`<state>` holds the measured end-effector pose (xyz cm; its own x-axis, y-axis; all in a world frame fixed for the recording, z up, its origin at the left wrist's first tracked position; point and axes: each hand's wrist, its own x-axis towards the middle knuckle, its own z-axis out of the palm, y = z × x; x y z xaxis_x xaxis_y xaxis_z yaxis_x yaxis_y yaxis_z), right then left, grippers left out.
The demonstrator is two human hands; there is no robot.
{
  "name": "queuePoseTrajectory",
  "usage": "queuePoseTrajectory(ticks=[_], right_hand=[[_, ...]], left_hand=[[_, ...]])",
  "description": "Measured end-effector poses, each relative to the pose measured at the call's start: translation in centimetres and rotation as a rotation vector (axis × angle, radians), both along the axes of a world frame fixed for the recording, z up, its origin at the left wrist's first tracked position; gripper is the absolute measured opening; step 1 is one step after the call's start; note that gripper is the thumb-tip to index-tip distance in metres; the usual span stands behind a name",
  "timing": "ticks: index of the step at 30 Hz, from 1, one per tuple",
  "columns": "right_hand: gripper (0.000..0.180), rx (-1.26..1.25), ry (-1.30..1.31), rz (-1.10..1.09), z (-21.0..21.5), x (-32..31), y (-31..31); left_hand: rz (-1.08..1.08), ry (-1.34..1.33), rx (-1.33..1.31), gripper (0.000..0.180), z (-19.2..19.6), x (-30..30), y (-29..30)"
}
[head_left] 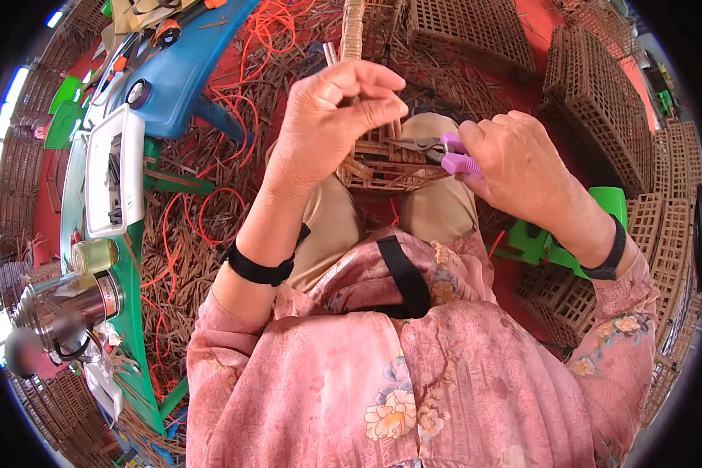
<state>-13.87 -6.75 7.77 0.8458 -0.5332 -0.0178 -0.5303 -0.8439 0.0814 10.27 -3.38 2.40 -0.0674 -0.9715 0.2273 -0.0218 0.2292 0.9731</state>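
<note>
A woven wicker basket (pixel 382 178) rests between my knees, its wrapped handle (pixel 352 30) rising away from me. Above the basket, my left hand (pixel 327 121) is closed in a pinch. Thin strips run beneath its thumb, but what the fingertips hold cannot be made out. My right hand (pixel 515 160) grips small pliers with purple handles (pixel 462 164). The metal jaws point left, at the strips on the basket's edge, just below my left fingertips. Part of the basket and handle is hidden behind my left hand.
On the left, a blue stool (pixel 199 70) carries tools, and a white tray (pixel 135 171) holds dark pieces. A glass jar (pixel 93 256) stands nearby. Orange cord (pixel 210 210) tangles over cut strips on the floor. Stacked woven baskets (pixel 600 101) line the right, near a green stool (pixel 608 204).
</note>
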Motion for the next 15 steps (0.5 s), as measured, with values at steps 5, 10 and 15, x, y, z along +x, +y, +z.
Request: queuePoseTrajectory(ticks=[5, 10, 15], right_hand=[[0.046, 0.309, -0.078, -0.127, 0.4, -1.0, -0.7], [0.063, 0.709, -1.011, -0.820, -5.7, -8.9, -0.3], [0.068, 0.532, -1.086, -1.339, -21.0, -23.0, -0.3]], left_hand=[[0.206, 0.205, -0.222, 0.026, 0.1, 1.3, 0.1], [0.710, -0.212, -0.574, 0.044, 1.5, 3.2, 3.3], [0.780, -0.266, -0.141, 0.031, 1.2, 1.4, 7.6]])
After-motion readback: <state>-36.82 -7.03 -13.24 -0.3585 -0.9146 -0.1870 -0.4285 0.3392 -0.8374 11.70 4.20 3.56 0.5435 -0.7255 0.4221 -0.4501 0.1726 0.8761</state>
